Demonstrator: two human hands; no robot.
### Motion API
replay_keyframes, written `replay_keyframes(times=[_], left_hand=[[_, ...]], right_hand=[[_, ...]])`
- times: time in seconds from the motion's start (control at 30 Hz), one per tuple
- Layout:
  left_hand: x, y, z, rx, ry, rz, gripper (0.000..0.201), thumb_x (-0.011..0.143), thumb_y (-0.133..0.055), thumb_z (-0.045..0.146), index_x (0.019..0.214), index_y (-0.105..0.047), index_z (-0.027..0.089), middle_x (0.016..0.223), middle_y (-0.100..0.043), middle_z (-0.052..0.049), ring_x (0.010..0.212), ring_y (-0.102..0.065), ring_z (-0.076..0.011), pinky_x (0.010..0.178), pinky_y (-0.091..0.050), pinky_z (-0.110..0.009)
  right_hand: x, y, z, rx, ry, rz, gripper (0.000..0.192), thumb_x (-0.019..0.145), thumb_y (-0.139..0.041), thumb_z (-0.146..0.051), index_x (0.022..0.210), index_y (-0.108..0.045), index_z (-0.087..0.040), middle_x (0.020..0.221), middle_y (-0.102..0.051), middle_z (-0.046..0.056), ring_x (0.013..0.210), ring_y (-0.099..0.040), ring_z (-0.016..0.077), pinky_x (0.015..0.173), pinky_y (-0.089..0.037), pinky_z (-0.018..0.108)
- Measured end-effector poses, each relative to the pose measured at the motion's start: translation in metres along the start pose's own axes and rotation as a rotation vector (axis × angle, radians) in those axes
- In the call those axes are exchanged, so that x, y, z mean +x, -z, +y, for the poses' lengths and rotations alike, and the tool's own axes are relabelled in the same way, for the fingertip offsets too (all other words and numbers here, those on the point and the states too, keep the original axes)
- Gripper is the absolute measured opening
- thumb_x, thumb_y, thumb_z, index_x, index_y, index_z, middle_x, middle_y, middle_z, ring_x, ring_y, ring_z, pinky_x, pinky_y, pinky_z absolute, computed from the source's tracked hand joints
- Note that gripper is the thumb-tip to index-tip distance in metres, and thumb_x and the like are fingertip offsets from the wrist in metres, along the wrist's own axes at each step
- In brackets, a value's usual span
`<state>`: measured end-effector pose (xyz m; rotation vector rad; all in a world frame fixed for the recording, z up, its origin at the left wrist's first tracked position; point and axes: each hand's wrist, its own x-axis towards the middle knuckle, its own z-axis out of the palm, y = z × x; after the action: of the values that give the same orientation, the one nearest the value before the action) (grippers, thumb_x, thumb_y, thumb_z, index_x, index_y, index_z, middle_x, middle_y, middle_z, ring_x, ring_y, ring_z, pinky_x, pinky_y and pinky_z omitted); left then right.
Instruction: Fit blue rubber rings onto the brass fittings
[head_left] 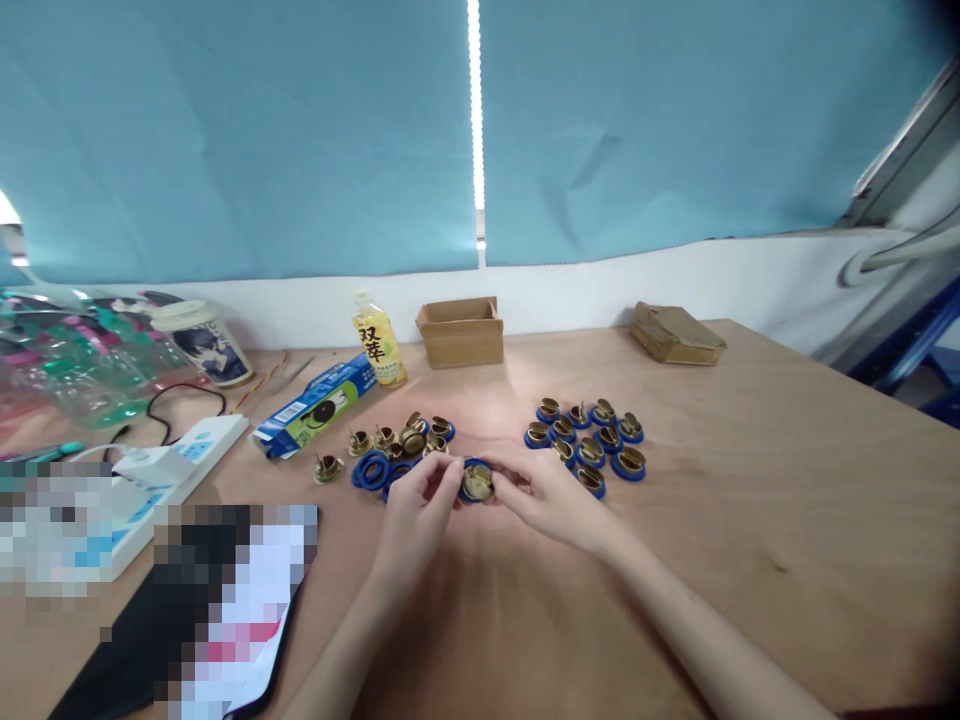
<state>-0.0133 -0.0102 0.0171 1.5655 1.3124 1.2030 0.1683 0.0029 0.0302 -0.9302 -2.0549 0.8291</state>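
Note:
Between my two hands is a round brass-coloured metal fitting (477, 482) with a blue ring round its rim. My left hand (421, 502) pinches it from the left with thumb and fingers, while my right hand (546, 492) grips its right edge. Just behind my left hand lie loose blue rings (371, 470) and several brass-coloured fittings (360, 442), some showing upright prongs. Beyond my right hand spreads a group of similar fittings with blue rings (628, 462). The undersides of my fingers are partly hidden.
An open cardboard box (463, 345) and a yellow-labelled bottle (381, 345) stand at the back, near a blue carton (315, 405). A flattened brown package (675, 335) lies back right. At left are a power strip (202, 445), a cup (206, 345) and clear plastic bottles (97, 375).

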Motion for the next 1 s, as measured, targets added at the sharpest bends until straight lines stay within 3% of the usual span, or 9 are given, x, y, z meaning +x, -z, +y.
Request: replay_keyframes(times=[0.57,0.8,1.0], left_hand=[[-0.001,-0.001,0.001,-0.048,0.030,-0.014,0.027,0.089,-0.058,0.039,0.074,-0.062,0.018,0.065,-0.062,0.001,0.056,-0.058,-0.0131,0.053,-0.045,-0.022],[-0.002,-0.002,-0.003,-0.022,0.019,-0.029,0.026,0.092,-0.056,0.039,0.076,-0.061,0.018,0.068,-0.061,0.001,0.059,-0.058,-0.0135,0.056,-0.046,-0.023],[-0.003,-0.004,-0.001,-0.082,0.040,-0.033,0.026,0.090,-0.058,0.041,0.077,-0.062,0.019,0.070,-0.063,0.000,0.064,-0.059,-0.0150,0.058,-0.048,-0.023]], right_hand=[[0.000,-0.004,0.005,-0.043,-0.003,-0.021,0.033,0.090,-0.048,-0.009,0.105,-0.074,-0.023,0.094,-0.076,0.001,0.067,-0.063,0.0134,0.060,-0.045,0.024],[0.000,-0.002,0.007,-0.038,0.015,-0.017,0.039,0.089,-0.047,-0.006,0.110,-0.074,-0.025,0.084,-0.076,0.000,0.079,-0.068,0.0166,0.066,-0.048,0.025],[0.001,-0.002,0.010,0.121,-0.052,-0.024,0.036,0.092,-0.050,-0.012,0.117,-0.073,-0.025,0.093,-0.078,0.001,0.075,-0.069,0.0157,0.066,-0.054,0.027]])
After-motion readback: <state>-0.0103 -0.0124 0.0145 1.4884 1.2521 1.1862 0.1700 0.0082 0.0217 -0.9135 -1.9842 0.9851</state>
